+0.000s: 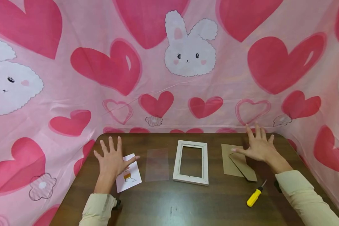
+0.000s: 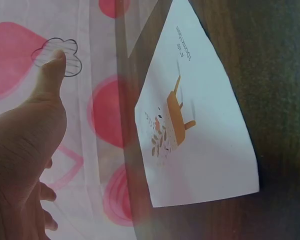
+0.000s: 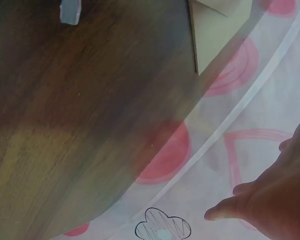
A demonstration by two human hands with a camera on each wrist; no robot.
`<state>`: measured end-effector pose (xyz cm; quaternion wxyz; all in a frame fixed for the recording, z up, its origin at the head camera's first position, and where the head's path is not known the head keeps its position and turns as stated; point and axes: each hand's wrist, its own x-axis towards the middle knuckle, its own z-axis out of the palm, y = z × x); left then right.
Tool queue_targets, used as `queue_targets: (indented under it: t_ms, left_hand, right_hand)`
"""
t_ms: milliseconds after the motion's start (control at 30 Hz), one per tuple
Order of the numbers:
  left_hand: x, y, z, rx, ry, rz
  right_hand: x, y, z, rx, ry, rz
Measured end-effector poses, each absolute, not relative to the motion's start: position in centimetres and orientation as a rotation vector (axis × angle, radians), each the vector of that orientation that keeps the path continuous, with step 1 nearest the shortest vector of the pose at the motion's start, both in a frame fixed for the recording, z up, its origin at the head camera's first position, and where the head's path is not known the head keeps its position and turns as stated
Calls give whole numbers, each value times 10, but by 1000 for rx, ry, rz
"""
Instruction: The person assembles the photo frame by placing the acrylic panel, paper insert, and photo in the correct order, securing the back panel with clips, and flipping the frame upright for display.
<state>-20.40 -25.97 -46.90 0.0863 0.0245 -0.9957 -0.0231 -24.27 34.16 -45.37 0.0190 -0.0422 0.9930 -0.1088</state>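
Observation:
My left hand [image 1: 111,162] is spread with straight fingers above the left part of the table, partly over a white picture card [image 1: 132,175]. The left wrist view shows that card [image 2: 190,145] lying flat, with an orange-brown drawing and small print. On the right, my right hand [image 1: 258,146] spreads its fingers too, holding nothing. Its thumb overlaps a brown backing board [image 1: 230,163] with a folded-out stand strip. Between the hands lie a clear plastic sheet [image 1: 157,166] and a white rectangular picture frame [image 1: 176,163] with an open middle.
A yellow-handled screwdriver [image 1: 254,197] lies on the right of the brown wooden table [image 1: 169,207], near the right sleeve. Pink cloth with hearts and rabbits [image 1: 147,69] hangs behind the table and along both sides.

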Motion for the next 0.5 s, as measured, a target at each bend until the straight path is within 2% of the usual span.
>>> queue_targets:
  t_ms: [500]
  left_hand:
    - [-199, -251, -468, 42, -2977, -60]
  right_hand:
    - [-240, 326, -452, -162, 3061, -343]
